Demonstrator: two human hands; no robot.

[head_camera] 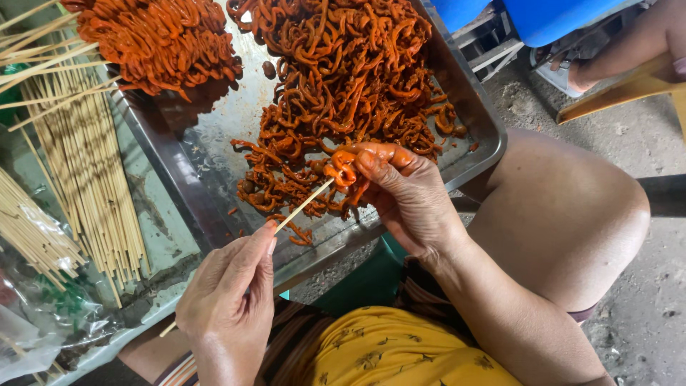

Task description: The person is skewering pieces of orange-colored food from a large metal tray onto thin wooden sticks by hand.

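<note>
A large metal tray (468, 107) fills the upper middle of the frame, tilted across the view. It holds a heap of orange-red marinated strips (343, 78), curled and tangled, piled thickest toward the tray's upper right and thinning to scattered bits near its lower edge; a bare, greasy patch of tray floor shows to the left of the heap. A second pile of orange strips (161, 39) sits at the upper left, on the tray's far corner.

In the centre of the frame the right hand (404, 196) has its thumb and fingers pinched shut on one orange strip (343, 171), held just above the tray's lower edge. The left hand (229, 304), at lower centre, grips a thin bamboo skewer (304, 206) between thumb and curled fingers; the skewer slants up to the right and its tip meets the pinched strip. Its back end pokes out below the left hand.

Along the left side, loose bundles of bare bamboo skewers (86, 164) lie on a worn pale green tabletop (161, 229), some overlapping the tray's left rim. A crumpled clear plastic bag (36, 314) lies at the lower left. The person's bare knee (564, 214) fills the right of the frame, above a yellow patterned garment (393, 350). Blue plastic (550, 18) and another person's sandalled foot (572, 71) show at the upper right, on grey concrete floor (643, 314).
</note>
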